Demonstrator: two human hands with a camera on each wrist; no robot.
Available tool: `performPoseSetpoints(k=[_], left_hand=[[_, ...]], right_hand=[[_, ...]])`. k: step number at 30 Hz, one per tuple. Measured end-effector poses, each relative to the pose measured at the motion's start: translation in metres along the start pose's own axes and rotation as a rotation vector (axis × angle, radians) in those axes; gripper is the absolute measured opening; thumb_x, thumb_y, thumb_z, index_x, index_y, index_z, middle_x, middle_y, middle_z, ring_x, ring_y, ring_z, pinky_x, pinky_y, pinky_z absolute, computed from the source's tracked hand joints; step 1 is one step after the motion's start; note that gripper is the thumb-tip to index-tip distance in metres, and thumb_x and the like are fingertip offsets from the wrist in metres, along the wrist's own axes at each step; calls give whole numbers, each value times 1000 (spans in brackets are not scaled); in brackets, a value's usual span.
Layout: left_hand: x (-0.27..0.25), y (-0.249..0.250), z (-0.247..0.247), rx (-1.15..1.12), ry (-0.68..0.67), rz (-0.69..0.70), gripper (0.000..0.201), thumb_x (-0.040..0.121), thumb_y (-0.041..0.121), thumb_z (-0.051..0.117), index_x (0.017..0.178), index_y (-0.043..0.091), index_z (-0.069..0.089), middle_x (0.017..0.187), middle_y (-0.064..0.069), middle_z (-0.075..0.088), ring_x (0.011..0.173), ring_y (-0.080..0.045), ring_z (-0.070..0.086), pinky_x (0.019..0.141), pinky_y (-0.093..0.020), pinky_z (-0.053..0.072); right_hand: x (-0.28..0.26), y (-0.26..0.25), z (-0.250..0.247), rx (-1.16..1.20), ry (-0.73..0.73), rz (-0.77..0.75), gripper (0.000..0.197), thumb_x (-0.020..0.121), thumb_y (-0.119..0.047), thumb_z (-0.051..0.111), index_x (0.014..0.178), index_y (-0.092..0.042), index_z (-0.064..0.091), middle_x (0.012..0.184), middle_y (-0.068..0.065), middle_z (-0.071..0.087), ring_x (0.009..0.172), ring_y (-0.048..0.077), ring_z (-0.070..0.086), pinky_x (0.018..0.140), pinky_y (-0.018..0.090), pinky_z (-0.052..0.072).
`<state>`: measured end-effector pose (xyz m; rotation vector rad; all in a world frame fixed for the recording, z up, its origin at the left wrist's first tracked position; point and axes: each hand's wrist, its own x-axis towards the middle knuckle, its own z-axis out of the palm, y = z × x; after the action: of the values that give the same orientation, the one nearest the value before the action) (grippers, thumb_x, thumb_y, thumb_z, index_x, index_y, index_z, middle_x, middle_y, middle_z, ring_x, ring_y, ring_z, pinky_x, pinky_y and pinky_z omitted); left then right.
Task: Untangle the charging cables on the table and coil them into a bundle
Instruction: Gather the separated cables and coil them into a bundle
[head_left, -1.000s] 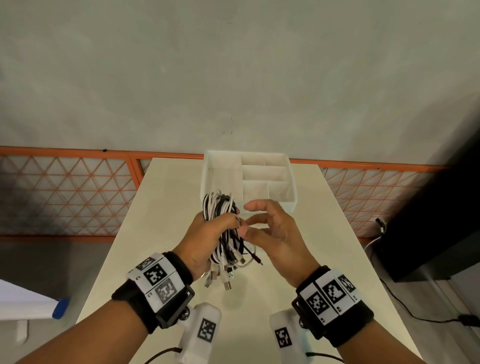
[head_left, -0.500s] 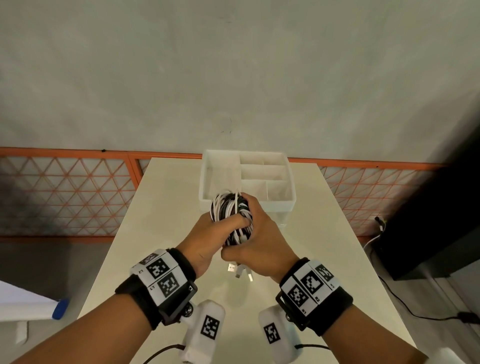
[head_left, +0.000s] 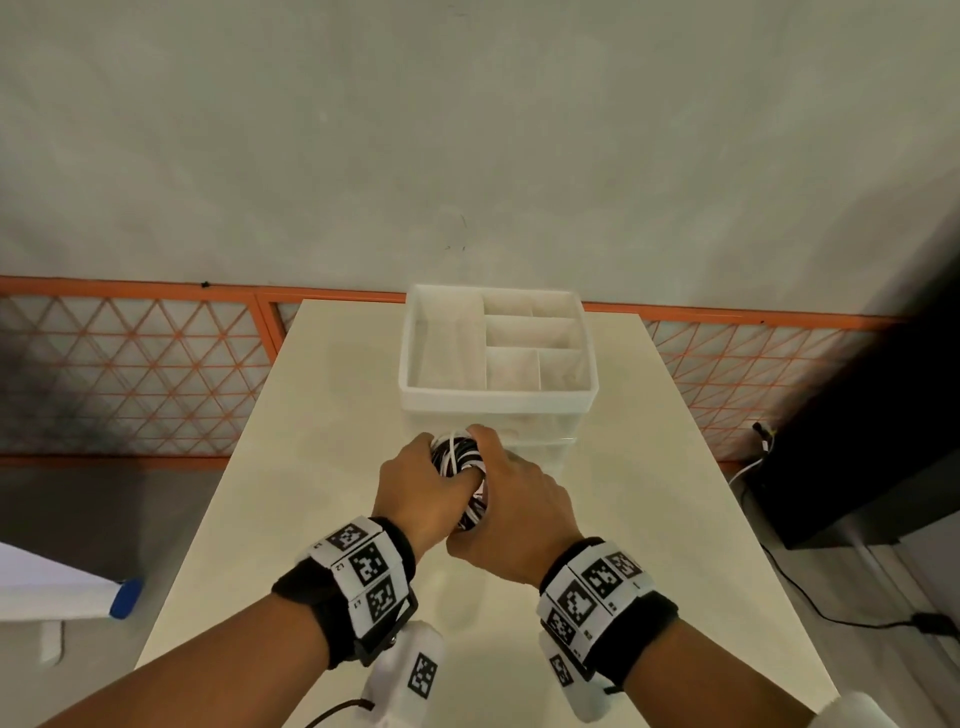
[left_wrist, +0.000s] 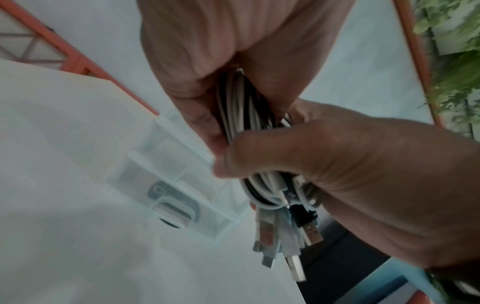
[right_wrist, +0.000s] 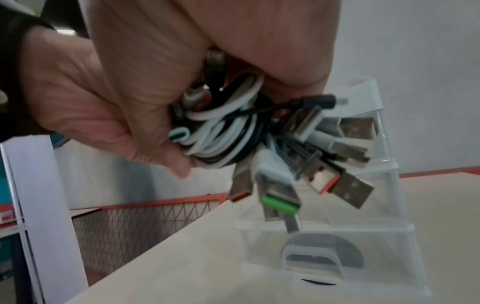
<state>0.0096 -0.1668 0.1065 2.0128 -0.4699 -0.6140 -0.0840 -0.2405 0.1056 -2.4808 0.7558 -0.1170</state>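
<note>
A bundle of black and white charging cables (head_left: 458, 456) is held above the cream table (head_left: 322, 467), just in front of the clear box. My left hand (head_left: 415, 491) grips the bundle from the left and my right hand (head_left: 511, 512) wraps round it from the right. In the left wrist view the cables (left_wrist: 241, 107) run between both palms, and several USB plugs (left_wrist: 291, 242) hang below. The right wrist view shows the coiled loops (right_wrist: 221, 133) in my fingers, with the plug ends (right_wrist: 311, 174) fanning out toward the box.
A clear plastic organiser box (head_left: 498, 358) with several open compartments and a drawer below stands at the table's far middle. An orange mesh fence (head_left: 130, 374) runs behind the table. A dark cabinet (head_left: 883, 441) and a floor cable (head_left: 831, 613) lie to the right.
My right hand, open beside the bundle a second ago, has closed round the cables together with the left. Both hands have lowered with the bundle, and the dangling plugs are now hidden under them.
</note>
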Motion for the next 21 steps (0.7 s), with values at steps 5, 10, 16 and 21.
performPoseSetpoints(k=[5, 10, 16, 21], left_hand=[[6, -14, 11, -18, -44, -94, 21, 79, 27, 66, 98, 18, 64, 93, -2, 72, 82, -19, 69, 66, -32, 58], [17, -31, 7, -265, -511, -264, 39, 79, 35, 78, 113, 21, 64, 109, -4, 75, 103, -21, 70, 79, -35, 58], [55, -35, 30, -666, -428, -528, 2, 89, 13, 63, 88, 11, 63, 87, -6, 65, 86, -22, 63, 78, -36, 49], [75, -27, 54, -885, -423, -642, 6, 81, 12, 63, 85, 10, 59, 65, -2, 64, 66, -19, 58, 70, -32, 48]], right_hand=[[6, 13, 10, -99, -53, 34, 85, 66, -31, 67, 138, -39, 23, 93, -8, 69, 80, 25, 65, 71, 37, 57], [4, 40, 11, -152, -114, 140, 74, 66, -29, 65, 130, -39, 29, 89, -6, 68, 73, 26, 58, 65, 32, 50], [8, 66, -2, -155, -101, 266, 80, 65, -32, 67, 133, -44, 27, 91, -2, 66, 75, 28, 58, 69, 34, 53], [7, 66, -6, -139, -64, 260, 83, 63, -34, 70, 133, -46, 27, 99, -3, 68, 86, 29, 65, 74, 36, 55]])
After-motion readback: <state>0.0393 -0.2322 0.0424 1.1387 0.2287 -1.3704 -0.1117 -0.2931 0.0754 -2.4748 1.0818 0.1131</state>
